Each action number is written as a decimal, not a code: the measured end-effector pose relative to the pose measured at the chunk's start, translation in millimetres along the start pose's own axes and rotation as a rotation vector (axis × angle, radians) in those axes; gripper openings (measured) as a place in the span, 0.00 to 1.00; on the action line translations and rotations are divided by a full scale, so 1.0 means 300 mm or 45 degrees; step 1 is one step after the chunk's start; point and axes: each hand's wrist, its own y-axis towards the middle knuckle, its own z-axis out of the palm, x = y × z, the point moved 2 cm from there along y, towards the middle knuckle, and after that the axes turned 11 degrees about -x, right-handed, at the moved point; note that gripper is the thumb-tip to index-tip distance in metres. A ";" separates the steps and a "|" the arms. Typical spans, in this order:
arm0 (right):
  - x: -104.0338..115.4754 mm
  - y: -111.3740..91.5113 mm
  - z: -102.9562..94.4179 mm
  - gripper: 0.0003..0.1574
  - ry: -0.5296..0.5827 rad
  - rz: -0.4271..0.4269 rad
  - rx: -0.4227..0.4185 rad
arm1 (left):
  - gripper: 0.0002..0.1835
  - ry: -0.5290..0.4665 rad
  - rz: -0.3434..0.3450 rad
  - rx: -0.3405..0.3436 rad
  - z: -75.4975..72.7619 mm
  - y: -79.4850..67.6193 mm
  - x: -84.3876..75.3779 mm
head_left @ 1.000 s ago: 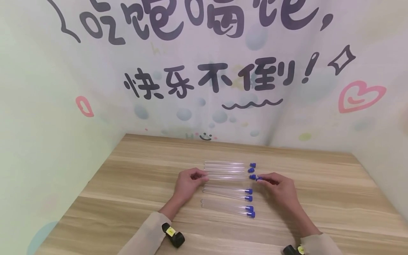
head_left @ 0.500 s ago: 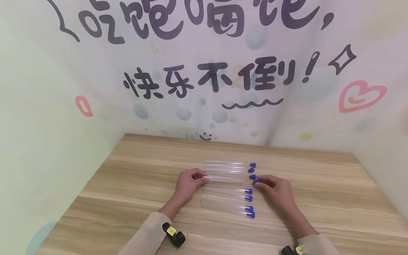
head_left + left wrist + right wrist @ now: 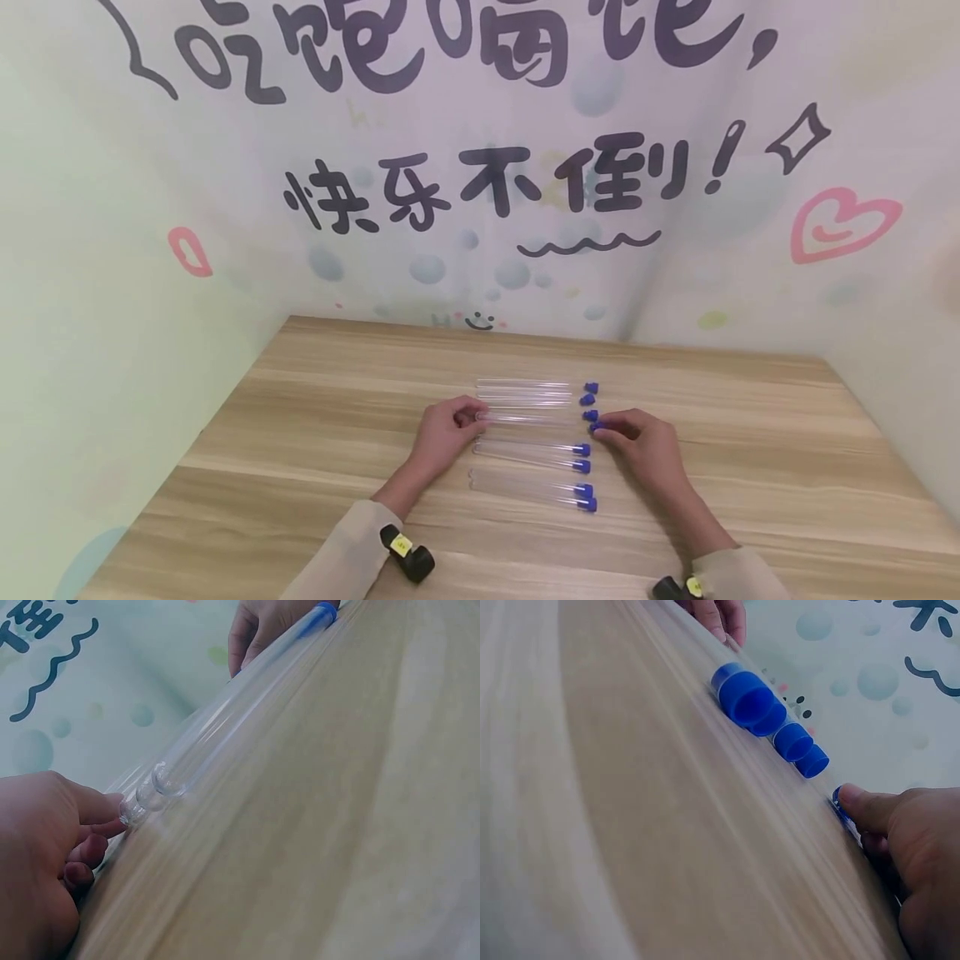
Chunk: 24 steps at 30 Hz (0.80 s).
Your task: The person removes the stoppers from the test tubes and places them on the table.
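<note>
The wooden table (image 3: 300,467) bears tubes (image 3: 525,402) and caps (image 3: 592,388).

Left arm (image 3: 337,546): pale-sleeved, reaching forward and inward from the bottom of the head view.
Left wrist (image 3: 408,482): bare, nearly in line with the forearm.
Left grip (image 3: 444,429): pinching, its tips pointing toward the right side.
Left thumb (image 3: 97,805): extended, fingers (image 3: 93,850) bent beneath it.
Right arm (image 3: 738,573): pale-sleeved, slanting forward and inward, partly cut off by the frame.
Right wrist (image 3: 688,500): bare, almost straight.
Right grip (image 3: 647,446): pinching, its tips pointing toward the left side.
Right thumb (image 3: 866,811): outstretched above a curled finger (image 3: 874,843).
Spacing: both grips well apart, facing each other.
</note>
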 end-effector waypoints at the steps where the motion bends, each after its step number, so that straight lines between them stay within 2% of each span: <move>1: 0.000 0.000 0.001 0.12 -0.002 0.003 -0.003 | 0.10 0.003 0.003 0.000 0.000 0.000 0.000; 8: 0.003 0.002 0.007 0.11 -0.023 0.000 -0.007 | 0.09 0.052 0.003 0.019 0.005 -0.001 0.001; 24: -0.001 0.000 0.005 0.12 0.003 0.020 0.017 | 0.10 0.151 0.013 -0.013 0.015 0.001 0.001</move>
